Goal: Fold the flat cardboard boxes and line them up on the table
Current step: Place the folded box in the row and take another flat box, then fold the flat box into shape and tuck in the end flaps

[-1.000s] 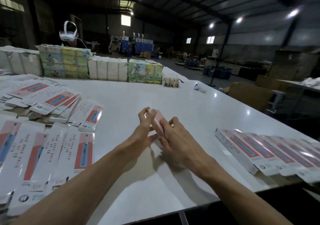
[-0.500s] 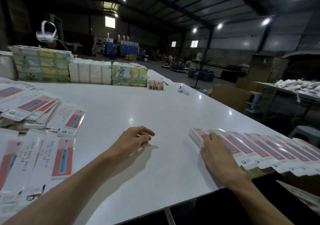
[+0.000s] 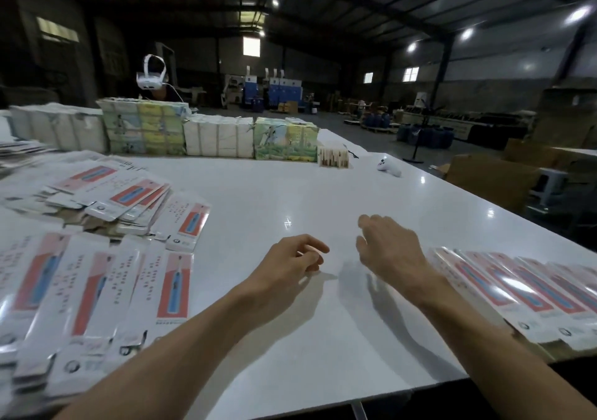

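Note:
Flat white-and-red cardboard boxes (image 3: 106, 293) lie spread in overlapping piles on the left of the white table (image 3: 290, 193). A row of folded boxes (image 3: 517, 293) is lined up side by side along the table's right edge. My left hand (image 3: 290, 261) hovers low over the bare middle of the table, fingers loosely curled and holding nothing. My right hand (image 3: 391, 248) is beside it, just left of the folded row, fingers spread and holding nothing.
Bundles of white and illustrated packs (image 3: 213, 135) stand along the table's far side, with a small wooden-looking block (image 3: 333, 157) and a white controller (image 3: 389, 167) to their right. A person wearing a white headset (image 3: 151, 77) stands behind the bundles. Cardboard cartons (image 3: 491, 177) stand beyond the right edge.
My right hand set a folded box at the left end of the row, then lifted off and moved left toward the table's middle. My left hand let go and stayed near the middle.

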